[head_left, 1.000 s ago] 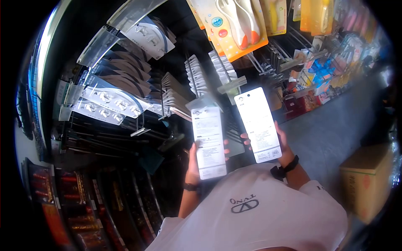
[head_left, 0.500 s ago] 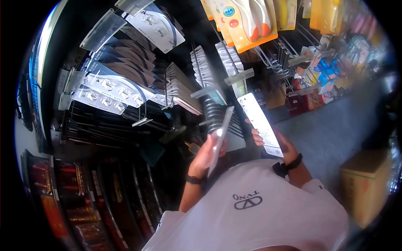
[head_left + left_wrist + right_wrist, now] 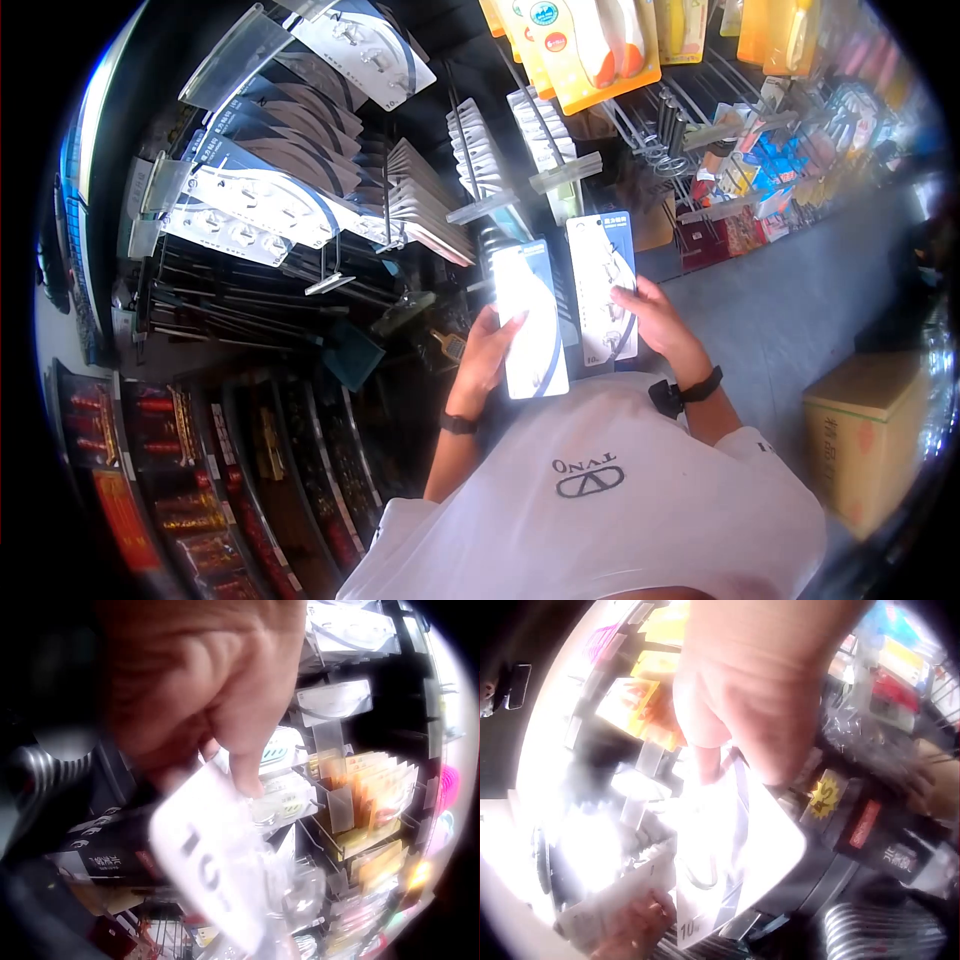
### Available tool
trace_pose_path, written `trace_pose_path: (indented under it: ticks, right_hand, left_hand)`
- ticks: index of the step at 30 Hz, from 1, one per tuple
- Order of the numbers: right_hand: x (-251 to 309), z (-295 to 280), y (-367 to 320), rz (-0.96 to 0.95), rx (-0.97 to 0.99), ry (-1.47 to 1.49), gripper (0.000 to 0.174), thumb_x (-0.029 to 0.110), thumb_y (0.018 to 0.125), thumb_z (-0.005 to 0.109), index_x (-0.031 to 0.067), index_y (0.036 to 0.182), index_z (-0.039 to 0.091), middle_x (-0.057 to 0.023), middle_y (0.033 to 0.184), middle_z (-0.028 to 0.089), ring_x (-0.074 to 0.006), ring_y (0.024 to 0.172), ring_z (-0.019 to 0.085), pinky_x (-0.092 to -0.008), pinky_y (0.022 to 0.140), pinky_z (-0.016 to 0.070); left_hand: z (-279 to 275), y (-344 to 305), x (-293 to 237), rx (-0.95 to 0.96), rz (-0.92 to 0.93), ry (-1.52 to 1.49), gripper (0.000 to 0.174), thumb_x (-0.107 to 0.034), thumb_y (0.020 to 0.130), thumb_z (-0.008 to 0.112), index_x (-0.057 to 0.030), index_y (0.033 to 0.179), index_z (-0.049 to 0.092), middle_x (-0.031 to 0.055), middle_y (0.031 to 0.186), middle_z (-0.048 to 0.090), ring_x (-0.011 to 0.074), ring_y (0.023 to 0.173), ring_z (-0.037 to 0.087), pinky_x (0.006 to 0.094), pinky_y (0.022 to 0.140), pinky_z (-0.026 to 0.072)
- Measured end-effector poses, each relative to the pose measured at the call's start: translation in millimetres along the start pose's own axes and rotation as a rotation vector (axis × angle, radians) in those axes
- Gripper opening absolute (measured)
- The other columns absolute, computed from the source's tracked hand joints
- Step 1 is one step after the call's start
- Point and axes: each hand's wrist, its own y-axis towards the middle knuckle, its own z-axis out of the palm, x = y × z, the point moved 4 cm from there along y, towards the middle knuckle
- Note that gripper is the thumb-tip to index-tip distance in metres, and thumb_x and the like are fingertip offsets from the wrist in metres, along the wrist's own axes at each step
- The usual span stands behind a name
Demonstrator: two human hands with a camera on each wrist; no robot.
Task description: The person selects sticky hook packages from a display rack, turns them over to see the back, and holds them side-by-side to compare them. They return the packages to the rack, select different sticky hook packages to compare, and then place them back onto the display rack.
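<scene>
Left hand [image 3: 482, 360]: pinches the left card [image 3: 541, 345], thumb on the front near the left edge at about mid-height, fingers behind. Card stands roughly upright, extending above and below the thumb; its face is mostly washed out by glare.

Right hand [image 3: 665, 322]: pinches the right card [image 3: 600, 290] by its right edge, slightly below mid-height, thumb across the front. Card is also near upright. Clear hooks [image 3: 612, 343] are mounted on its face; exact number unclear, thumb and glare interfere. Right wrist view: "10" printed at one lower corner.

Count, cards in hand: two, one per hand. They sit side by side with a narrow gap, faces toward the wearer.

Wrists: two dark bands, one left [image 3: 458, 424], one right [image 3: 702, 387]. White shirt [image 3: 600, 540] directly below the hands, one dark logo.

Beyond the hands: hanging cards with clear hooks [image 3: 268, 203] at left, two front cards overlapping; one further bunch [image 3: 365, 45] above. Two edge-on rows of white packs, one nearer [image 3: 478, 150], one to its right [image 3: 540, 130]; individual packs too tightly stacked to count.

Upper right: orange packs [image 3: 570, 95], several, overlapping. Lower right: one cardboard box [image 3: 850, 440] on the grey floor [image 3: 750, 300].
</scene>
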Motion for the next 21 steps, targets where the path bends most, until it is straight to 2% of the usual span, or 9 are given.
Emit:
trace_pose_path:
  ticks: [6,9,14,16,18,21]
  right_hand:
    - [-4.9,-3.4,3.6,-0.059,-0.016,-0.089,0.032,0.013,0.094,0.066,-0.0023,0.121,0.056,-0.0080,0.112,0.065,-0.0138,0.103,0.062,-0.0289,0.090,0.0491]
    - [-0.6,0.2,0.3,-0.040,0.002,-0.119,0.032,0.013,0.094,0.067,-0.0022,0.119,0.057,-0.0076,0.109,0.066,-0.0130,0.099,0.063,-0.0279,0.089,0.0490]
    - [3.3,4.3,-2.3,-0.074,-0.007,-0.102,0.029,0.012,0.092,0.069,-0.0019,0.116,0.059,-0.0061,0.107,0.066,-0.0122,0.096,0.062,-0.0270,0.087,0.0493]
    - [-4.2,-5.4,5.1,-0.059,-0.007,-0.133,0.023,0.011,0.092,0.069,-0.0011,0.111,0.062,-0.0048,0.103,0.067,-0.0114,0.093,0.063,-0.0257,0.084,0.0501]
    - [-4.5,-3.5,6.3,-0.035,0.008,-0.135,0.022,0.011,0.091,0.070,-0.0013,0.108,0.063,-0.0046,0.100,0.067,-0.0100,0.088,0.062,-0.0251,0.079,0.0503]
    - [-6.3,-3.5,6.1,0.023,0.054,-0.233,0.024,0.010,0.090,0.070,-0.0022,0.109,0.063,-0.0064,0.102,0.067,-0.0115,0.090,0.063,-0.0267,0.082,0.0504]
  left_hand:
    - [0.8,1.5,-6.0,-0.047,0.096,0.044,0.020,-0.009,0.094,0.066,-0.0043,0.109,0.054,0.0096,0.105,0.068,0.0169,0.092,0.069,0.0326,0.081,0.0583]
    - [-0.6,0.9,-7.5,-0.058,0.065,0.041,0.019,-0.008,0.095,0.065,-0.0035,0.110,0.055,0.0099,0.104,0.068,0.0172,0.092,0.069,0.0328,0.081,0.0585]
    - [5.5,-5.4,-16.9,-0.121,0.020,0.044,0.021,-0.005,0.094,0.064,0.0001,0.114,0.058,0.0081,0.106,0.068,0.0154,0.093,0.066,0.0304,0.082,0.0556]
    - [0.6,-2.7,-13.2,-0.112,0.016,0.036,0.029,-0.007,0.094,0.065,-0.0004,0.121,0.059,0.0066,0.109,0.067,0.0147,0.095,0.064,0.0306,0.084,0.0535]
    - [3.4,-4.2,-15.0,-0.080,0.030,0.001,0.030,-0.008,0.093,0.067,-0.0020,0.121,0.060,0.0049,0.109,0.068,0.0140,0.093,0.065,0.0293,0.084,0.0529]
    - [-0.2,-14.0,-23.1,0.097,-0.019,0.089,0.026,-0.007,0.091,0.068,-0.0021,0.117,0.066,0.0038,0.106,0.070,0.0137,0.092,0.066,0.0282,0.084,0.0525]
